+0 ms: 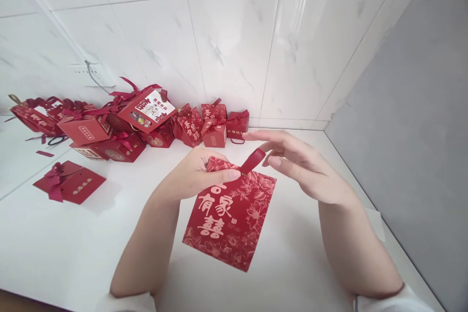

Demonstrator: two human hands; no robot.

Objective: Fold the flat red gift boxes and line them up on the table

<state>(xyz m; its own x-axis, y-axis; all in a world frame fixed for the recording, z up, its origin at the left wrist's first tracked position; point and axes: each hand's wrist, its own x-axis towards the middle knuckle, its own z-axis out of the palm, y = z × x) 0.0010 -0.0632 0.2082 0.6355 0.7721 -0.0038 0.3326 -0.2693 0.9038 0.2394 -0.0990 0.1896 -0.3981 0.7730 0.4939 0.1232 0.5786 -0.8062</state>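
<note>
My left hand is closed on the top edge of a red gift bag, its thumb lying across the front beside the ribbon. Pale flowers and large pale Chinese characters cover the bag, which hangs tilted above the white table. From its top rises a dark red ribbon loop. My right hand is just to the right of that loop, fingers stretched and apart, with nothing visible gripped. Whether a fingertip touches the ribbon I cannot tell. The bag's back is hidden.
Several red gift boxes with ribbons are piled along the tiled wall. Floral gift bags stand beside them. A single red box lies front left on the white table. Scissors are by the pile; a grey panel bounds the right.
</note>
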